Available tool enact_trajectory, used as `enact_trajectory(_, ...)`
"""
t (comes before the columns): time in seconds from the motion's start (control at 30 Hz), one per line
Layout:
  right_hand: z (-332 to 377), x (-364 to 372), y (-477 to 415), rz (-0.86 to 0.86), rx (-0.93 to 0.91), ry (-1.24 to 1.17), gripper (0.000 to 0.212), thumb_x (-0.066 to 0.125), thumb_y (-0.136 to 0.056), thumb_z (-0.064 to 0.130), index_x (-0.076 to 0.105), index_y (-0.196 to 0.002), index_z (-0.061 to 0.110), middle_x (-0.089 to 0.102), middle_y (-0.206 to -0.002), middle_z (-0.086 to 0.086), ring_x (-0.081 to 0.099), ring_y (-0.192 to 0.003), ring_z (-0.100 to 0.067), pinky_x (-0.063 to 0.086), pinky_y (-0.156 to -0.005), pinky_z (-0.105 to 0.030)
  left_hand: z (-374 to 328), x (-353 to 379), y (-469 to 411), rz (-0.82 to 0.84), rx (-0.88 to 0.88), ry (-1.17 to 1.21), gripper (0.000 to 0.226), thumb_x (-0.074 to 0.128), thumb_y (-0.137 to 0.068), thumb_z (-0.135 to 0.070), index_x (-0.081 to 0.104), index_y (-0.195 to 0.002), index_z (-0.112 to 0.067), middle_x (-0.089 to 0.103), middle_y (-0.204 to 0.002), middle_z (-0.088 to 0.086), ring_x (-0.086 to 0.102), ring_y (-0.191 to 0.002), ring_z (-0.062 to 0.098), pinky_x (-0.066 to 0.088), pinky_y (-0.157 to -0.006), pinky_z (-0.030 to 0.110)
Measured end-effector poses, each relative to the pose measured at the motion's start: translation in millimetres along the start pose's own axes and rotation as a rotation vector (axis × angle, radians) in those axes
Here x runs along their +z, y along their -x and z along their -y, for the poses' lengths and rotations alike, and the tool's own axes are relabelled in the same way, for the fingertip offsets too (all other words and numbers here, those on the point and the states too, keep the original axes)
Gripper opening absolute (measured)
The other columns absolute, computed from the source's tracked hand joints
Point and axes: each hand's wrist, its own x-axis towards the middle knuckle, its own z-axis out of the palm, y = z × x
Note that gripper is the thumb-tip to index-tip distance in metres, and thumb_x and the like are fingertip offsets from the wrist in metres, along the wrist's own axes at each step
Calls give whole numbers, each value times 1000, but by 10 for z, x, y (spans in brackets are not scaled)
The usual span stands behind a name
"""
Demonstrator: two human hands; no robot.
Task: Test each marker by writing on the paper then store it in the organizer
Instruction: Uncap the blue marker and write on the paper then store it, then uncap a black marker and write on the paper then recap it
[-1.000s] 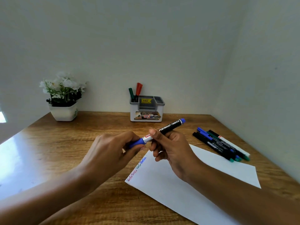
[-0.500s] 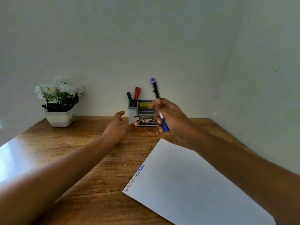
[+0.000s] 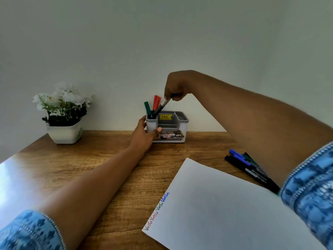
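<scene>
My right hand (image 3: pixel 175 87) grips the blue-capped end of a black marker (image 3: pixel 160 107) above the white and grey organizer (image 3: pixel 180 121) at the back of the desk. The marker slants down with its lower end inside the organizer's left compartment, beside a green marker (image 3: pixel 147 107) and red markers (image 3: pixel 156 101). My left hand (image 3: pixel 144 134) clasps the organizer's left front corner. A white paper (image 3: pixel 225 210) lies near me on the right, with short red, green and blue words along its left edge.
Several loose markers (image 3: pixel 248 166), blue, green and black, lie on the wooden desk (image 3: pixel 90 168) to the right of the paper, partly under my right forearm. A white pot of white flowers (image 3: pixel 63 116) stands at the back left. Walls close the back and right.
My right hand has carried the marker from in front of me up to the organizer and tipped its end into the left compartment. My left hand reached forward and took hold of the organizer.
</scene>
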Motion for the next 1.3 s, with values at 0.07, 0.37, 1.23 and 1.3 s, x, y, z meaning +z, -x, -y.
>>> enact_trajectory(0.07, -37, 43, -106, -48, -21, -87, 14, 66, -82, -1, 62, -96, -2, 60, -77, -14, 58, -61, -20, 57, -64, -27, 16, 0, -13, -4, 11, -10, 68, 63, -91, -25, 24, -147, -23, 42, -148, 6, 46, -130, 26, 43, -101, 39)
enact_trajectory(0.37, -242, 856, -399, -313, -28, -105, 49, 78, -70, 42, 56, -98, 8, 59, -90, -7, 59, -85, -23, 45, -69, -30, 64, 8, -37, -13, 49, 3, 70, 64, -90, -25, 24, -147, -20, 44, -145, 8, 47, -126, 24, 40, -87, 25)
enact_trajectory(1.23, -1949, 341, 1644, -190, 194, 231, 15, 75, -73, 33, 64, -76, 23, 68, -96, -2, 61, -92, -22, 48, -80, -32, -193, -603, 1367, 839, 92, -536, 79, 55, -57, -85, 37, -130, -58, 36, -144, -27, 33, -134, 3, 27, -115, 39)
enact_trajectory(1.3, -2040, 303, 1682, -134, 237, 235, 19, 78, -71, 33, 65, -80, 23, 68, -100, -3, 60, -96, -22, 47, -83, -33, -182, -610, 1365, 871, 139, -582, 81, 52, -53, -89, 34, -128, -62, 28, -148, -30, 23, -138, 1, 21, -117, 40)
